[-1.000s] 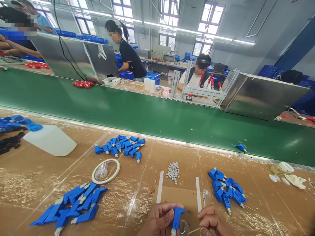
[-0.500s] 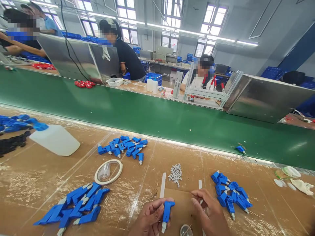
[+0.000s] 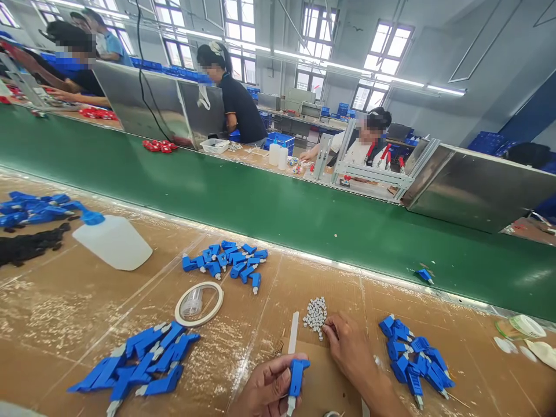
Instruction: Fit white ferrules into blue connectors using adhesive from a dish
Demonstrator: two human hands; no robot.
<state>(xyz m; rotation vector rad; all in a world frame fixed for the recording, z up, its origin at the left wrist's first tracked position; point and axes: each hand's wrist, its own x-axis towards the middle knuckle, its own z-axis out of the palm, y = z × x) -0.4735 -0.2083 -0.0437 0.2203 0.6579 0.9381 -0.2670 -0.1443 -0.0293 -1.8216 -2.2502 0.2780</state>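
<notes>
My left hand (image 3: 267, 385) grips a blue plastic part (image 3: 296, 377) with a white tip pointing down toward me. Thumb and fingers press on its left side. My right hand (image 3: 353, 347) is at the lower right edge of a pile of small grey-white pieces (image 3: 314, 313), its thumb and forefinger pinched together. Whether a piece is between those fingertips is too small to make out. Beneath the hands lies a brown cardboard sheet (image 3: 324, 362), with a pale strip (image 3: 293, 331) at its left.
Blue parts lie in heaps at left (image 3: 143, 362), behind (image 3: 228, 260) and right (image 3: 414, 359). A tape roll (image 3: 220, 307), a white bottle (image 3: 115, 243) and a tipped jar (image 3: 519, 327) stand around. Beyond runs a green belt (image 3: 260, 202), with people working across it.
My right hand has moved forward and left from beside the cardboard to the grey-white pieces, its fingers closing to a pinch. The left hand keeps the blue part. The view has shifted slightly.
</notes>
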